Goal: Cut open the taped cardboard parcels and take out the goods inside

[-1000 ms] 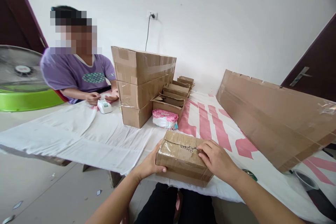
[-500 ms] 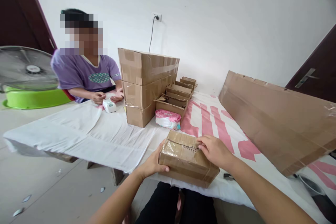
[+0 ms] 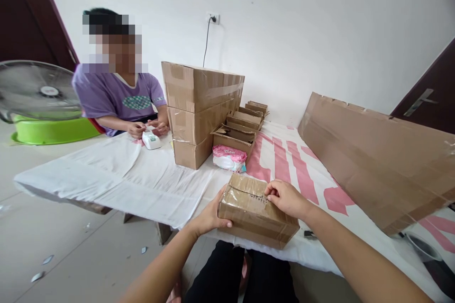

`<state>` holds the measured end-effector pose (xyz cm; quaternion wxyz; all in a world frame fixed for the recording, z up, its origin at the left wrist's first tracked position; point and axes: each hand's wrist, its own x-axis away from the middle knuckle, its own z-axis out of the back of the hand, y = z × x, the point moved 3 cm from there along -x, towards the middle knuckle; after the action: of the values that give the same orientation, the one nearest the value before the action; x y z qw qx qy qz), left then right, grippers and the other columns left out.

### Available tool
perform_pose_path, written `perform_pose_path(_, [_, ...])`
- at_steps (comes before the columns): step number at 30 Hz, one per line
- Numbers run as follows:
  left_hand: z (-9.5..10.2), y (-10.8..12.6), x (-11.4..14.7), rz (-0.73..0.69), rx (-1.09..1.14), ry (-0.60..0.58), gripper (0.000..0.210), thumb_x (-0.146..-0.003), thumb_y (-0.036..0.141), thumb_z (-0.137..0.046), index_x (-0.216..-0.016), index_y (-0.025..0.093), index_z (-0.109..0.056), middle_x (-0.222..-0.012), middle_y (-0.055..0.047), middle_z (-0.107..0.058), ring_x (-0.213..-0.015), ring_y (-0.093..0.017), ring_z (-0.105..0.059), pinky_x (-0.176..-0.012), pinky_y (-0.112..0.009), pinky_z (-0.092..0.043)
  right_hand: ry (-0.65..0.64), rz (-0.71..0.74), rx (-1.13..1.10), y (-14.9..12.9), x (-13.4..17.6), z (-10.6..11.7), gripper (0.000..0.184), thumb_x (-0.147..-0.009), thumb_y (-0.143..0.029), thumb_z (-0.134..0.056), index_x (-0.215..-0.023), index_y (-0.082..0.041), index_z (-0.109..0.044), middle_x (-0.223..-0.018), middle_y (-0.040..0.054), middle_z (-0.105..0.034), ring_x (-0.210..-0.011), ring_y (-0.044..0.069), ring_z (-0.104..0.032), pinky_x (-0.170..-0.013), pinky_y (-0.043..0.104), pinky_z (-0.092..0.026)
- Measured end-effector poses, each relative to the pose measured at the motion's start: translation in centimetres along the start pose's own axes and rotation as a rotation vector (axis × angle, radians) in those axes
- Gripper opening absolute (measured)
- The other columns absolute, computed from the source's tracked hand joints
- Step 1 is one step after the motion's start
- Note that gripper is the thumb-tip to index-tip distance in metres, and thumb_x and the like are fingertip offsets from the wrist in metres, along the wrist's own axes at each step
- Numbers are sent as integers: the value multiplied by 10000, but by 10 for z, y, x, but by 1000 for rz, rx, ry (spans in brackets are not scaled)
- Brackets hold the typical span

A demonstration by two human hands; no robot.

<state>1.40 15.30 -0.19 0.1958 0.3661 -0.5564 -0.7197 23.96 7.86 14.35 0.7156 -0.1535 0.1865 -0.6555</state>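
A taped cardboard box (image 3: 258, 215) sits at the table's near edge, with glossy clear tape over its top and a ragged, dotted strip along the seam. My left hand (image 3: 212, 215) grips its left end, thumb on the front face and fingers behind. On the top seam, toward the right, my right hand (image 3: 284, 199) is closed in a pinch; what is between its fingertips is too small to make out. Behind the box lies a pink and white wipes packet (image 3: 229, 158). A small dark object (image 3: 310, 235) lies to the right of the box.
Stacked cartons (image 3: 183, 116) stand beyond, with several open cartons (image 3: 234, 136) in a row beside them. A large cardboard sheet (image 3: 373, 161) leans at right, near a tape roll (image 3: 423, 248). Across the table, a person (image 3: 121, 97) handles something by a small white device (image 3: 151, 140).
The view has shifted slightly. My left hand keeps its hold on the box, and my right fingers stay at the seam, curled a little more. The other person's hands have moved closer together.
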Motion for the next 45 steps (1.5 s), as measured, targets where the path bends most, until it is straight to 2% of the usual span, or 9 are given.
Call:
perform_pose_path(4, [0,2,0,-2,3,-12,1291,-528,621,-817,-1520,203,-105,-1539,-185,-291,-1410,-392,-279,-1170,-554,-187,54,2,6,1,2,0,236,-745,-74,-604,-948,-195,-607,-922,22,-606,-745,131,-582,-729,296,-496])
perform_pose_path(14, [-2,10,1,12,-20,9,1309,-502,647,-813,-1519,192,-127,-1512,-176,-348,-1414,-391,-267,-1183,-527,-165,57,54,6,-1,7,0,193,-780,-77,-548,-929,-194,-588,-929,34,-606,-830,157,-603,-791,335,-505])
perform_pose_path(19, [-1,7,1,36,-25,18,1333,-477,667,-811,-1519,189,-131,-1512,-186,-344,-1405,-409,-274,-1176,-546,-168,59,80,-9,3,13,9,232,-786,-95,-555,-988,-206,-579,-1011,47,-613,-900,165,-610,-827,345,-507])
perform_pose_path(22, [0,6,1,38,-19,11,1331,-485,649,-819,-1519,188,-121,-1517,-192,-330,-1392,-412,-298,-1168,-547,-196,148,96,52,11,25,15,221,-798,-211,-613,-1015,-228,-579,-1074,60,-626,-1025,223,-582,-894,414,-481])
perform_pose_path(25, [0,6,0,0,-26,1,1313,-502,619,-831,-1520,198,-115,-1532,-178,-308,-1410,-399,-268,-1180,-531,-176,244,108,85,20,42,15,240,-823,-353,-614,-1029,-236,-581,-1096,75,-633,-1068,260,-562,-896,446,-480])
perform_pose_path(29, [1,2,1,-9,-37,0,1289,-506,610,-833,-1517,208,-142,-1535,-162,-310,-1431,-388,-223,-1190,-520,-157,363,105,108,27,65,7,407,-797,-459,-648,-1120,-232,-553,-1116,91,-626,-1071,289,-560,-902,473,-471])
perform_pose_path(33, [3,-4,2,26,-22,24,1276,-509,620,-828,-1515,213,-157,-1502,-169,-372,-1411,-400,-272,-1180,-542,-172,456,48,107,29,77,3,587,-725,-478,-731,-1195,-226,-487,-1084,94,-608,-1033,298,-561,-880,478,-476])
perform_pose_path(38, [3,-3,1,46,-2,23,1274,-499,630,-828,-1509,202,-181,-1484,-183,-398,-1415,-404,-265,-1173,-549,-196,472,53,132,28,80,4,429,-728,-516,-730,-1004,-226,-573,-1044,86,-579,-1018,290,-540,-891,466,-469])
perform_pose_path(45, [1,0,1,77,9,26,1254,-498,616,-836,-1501,209,-204,-1446,-168,-457,-1387,-416,-321,-1155,-553,-244,411,97,121,25,79,4,322,-802,-509,-662,-944,-223,-624,-962,74,-605,-943,259,-562,-821,424,-498])
